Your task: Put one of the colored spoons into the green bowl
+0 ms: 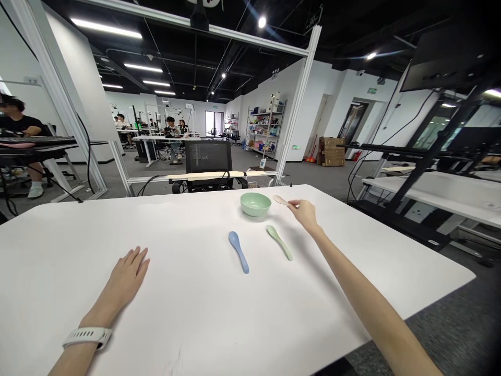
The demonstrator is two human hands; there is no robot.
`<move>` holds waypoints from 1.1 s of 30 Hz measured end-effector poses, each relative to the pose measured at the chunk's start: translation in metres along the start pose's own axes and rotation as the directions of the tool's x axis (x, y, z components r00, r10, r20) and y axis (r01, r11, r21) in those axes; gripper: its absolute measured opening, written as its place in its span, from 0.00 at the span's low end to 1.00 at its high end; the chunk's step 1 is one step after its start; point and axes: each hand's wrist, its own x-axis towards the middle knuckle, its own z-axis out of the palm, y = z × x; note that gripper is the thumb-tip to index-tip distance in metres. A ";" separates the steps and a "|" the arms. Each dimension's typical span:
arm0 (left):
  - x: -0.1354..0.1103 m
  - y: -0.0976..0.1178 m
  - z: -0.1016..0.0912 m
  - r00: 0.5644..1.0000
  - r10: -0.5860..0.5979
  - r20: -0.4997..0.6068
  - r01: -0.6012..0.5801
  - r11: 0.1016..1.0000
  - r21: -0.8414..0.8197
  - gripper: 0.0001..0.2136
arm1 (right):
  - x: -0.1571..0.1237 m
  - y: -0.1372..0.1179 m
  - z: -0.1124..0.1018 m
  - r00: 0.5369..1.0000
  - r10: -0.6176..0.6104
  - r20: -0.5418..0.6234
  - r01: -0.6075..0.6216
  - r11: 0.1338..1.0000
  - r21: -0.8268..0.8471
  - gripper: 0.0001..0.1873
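Note:
My right hand (304, 213) reaches far over the table and pinches the handle of a pale pinkish spoon (280, 200). The spoon's bowl end points left, close to the right rim of a light green bowl (255, 204). In front of the bowl lie two more spoons, a light green spoon (279, 242) and a blue spoon (238, 251), both with handles toward me. Palm down on the left side of the tabletop, my left hand (130, 274) rests with its fingers stretched out and holds nothing.
The white table (188, 308) has rounded corners. Beyond its far edge stand a metal frame (299, 99) and a black mesh chair (209, 156). Another desk (438, 196) with a black stand is off to the right. A person (19, 122) sits at the far left.

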 end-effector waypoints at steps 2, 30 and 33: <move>0.000 0.000 0.000 1.000 -0.017 0.021 0.017 1.000 0.006 0.35 | -0.017 0.029 0.000 0.996 0.083 -0.036 -0.082 0.996 0.032 0.17; 0.007 -0.006 0.003 1.000 -0.023 0.021 0.022 0.999 0.027 0.38 | -0.060 0.085 0.020 0.930 0.366 0.037 -0.361 0.927 -0.103 0.13; 0.007 -0.006 0.002 1.000 -0.014 0.017 0.013 1.000 0.018 0.38 | -0.061 0.087 0.020 0.926 0.375 0.045 -0.369 0.923 -0.107 0.14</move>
